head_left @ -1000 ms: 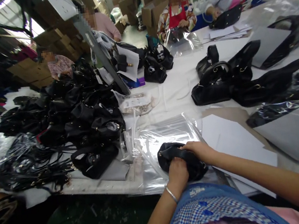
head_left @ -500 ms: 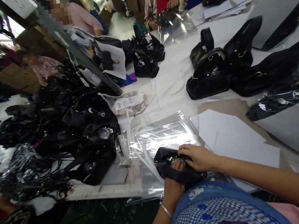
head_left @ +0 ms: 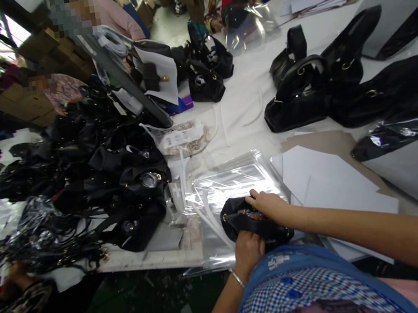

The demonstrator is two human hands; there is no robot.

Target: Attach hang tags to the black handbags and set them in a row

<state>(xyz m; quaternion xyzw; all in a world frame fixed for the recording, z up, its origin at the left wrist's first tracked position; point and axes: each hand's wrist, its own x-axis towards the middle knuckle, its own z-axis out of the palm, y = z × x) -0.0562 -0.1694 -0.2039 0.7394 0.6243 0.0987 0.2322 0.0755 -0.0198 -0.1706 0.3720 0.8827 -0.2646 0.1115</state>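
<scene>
Handbag (head_left: 237,219), black, sits at lower centre of the frame over clear plastic sheets (head_left: 231,176). We grip its near rim in our left hand (head_left: 249,249), fingers curled, and its far rim in our right hand (head_left: 270,205).

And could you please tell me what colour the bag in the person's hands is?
The bag is black; it shows best in the head view.

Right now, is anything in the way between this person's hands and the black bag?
Nothing visible: the left hand and right hand both touch the black bag directly, over the clear plastic.
</scene>
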